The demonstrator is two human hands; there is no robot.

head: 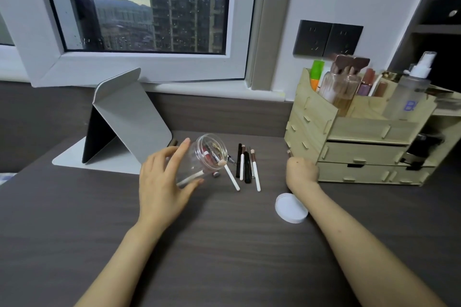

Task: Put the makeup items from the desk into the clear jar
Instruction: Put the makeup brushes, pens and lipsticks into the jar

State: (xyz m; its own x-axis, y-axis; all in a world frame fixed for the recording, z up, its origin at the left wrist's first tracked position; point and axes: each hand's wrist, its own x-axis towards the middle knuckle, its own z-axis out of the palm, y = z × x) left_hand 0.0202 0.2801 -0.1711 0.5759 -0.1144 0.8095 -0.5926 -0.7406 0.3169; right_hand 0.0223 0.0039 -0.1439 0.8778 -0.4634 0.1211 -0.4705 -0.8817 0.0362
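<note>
Clear jar (pixel 199 159) near the middle of the dark desk (pixel 224 244), tipped over toward its side, open mouth aimed up and to the right, long axis running from lower left to upper right. Inside already: a red-and-white stick, a white-handled piece lying along the lower wall, plus a few thin bits too tangled to sort out. One white-handled applicator (pixel 228 174) with its sponge tip right at the jar's rim, handle slanting down-right onto the desk.

Just right of the mouth, a loose row of makeup pencils and brushes (pixel 247 166) lying flat, roughly parallel, tips pointing away, black and white barrels mixed. Tiny dark bit on the desk just below the jar mouth, too small to identify.

Left hand (pixel 162 177) cupped around the jar's left side, fingers spread over the top, thumb low by the base, grasping the jar and keeping it tilted. Right hand (pixel 301 172) well to the right, curled into a loose fist against the front corner of the wooden organizer (pixel 361 137), something small poking out above the knuckles, hard to tell what. White lid (pixel 291 207) flat on the desk beside the right wrist.

Organizer top packed with bottles, a spray bottle, tubes. Folded grey stand (pixel 124 119) behind the jar.
</note>
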